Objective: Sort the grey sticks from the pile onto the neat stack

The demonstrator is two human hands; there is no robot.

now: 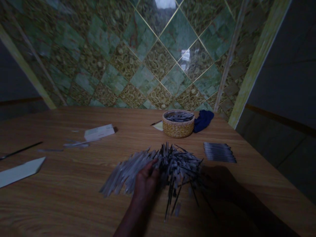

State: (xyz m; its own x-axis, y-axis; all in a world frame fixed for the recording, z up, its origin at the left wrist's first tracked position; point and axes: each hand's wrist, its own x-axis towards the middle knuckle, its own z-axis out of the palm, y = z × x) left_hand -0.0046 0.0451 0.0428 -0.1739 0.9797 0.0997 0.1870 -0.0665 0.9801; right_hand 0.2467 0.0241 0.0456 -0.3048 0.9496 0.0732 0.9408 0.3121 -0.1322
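A heap of slim, clear pen-like tubes and thin black sticks (pixel 177 163) lies spread on the wooden table in front of me. My left hand (pixel 146 179) is at the middle of this heap, its thumb and fingers curled by the dark ends; what lies between them is too blurred to name. To its left, paler tubes (pixel 125 171) lie side by side in a slanting band. At the heap's right edge is my right hand (pixel 219 179), in deep shadow, with its fingers hidden. Several loose black sticks (pixel 169 199) point toward me from the heap.
Behind the heap stands a round woven basket (pixel 178 129) of similar sticks, beside a dark blue cloth (pixel 203 120). A neat row of tubes (pixel 219 152) lies at right. Leftward are a white box (pixel 99 132), a pale flat strip (pixel 21 171) and a black rod (pixel 22 150).
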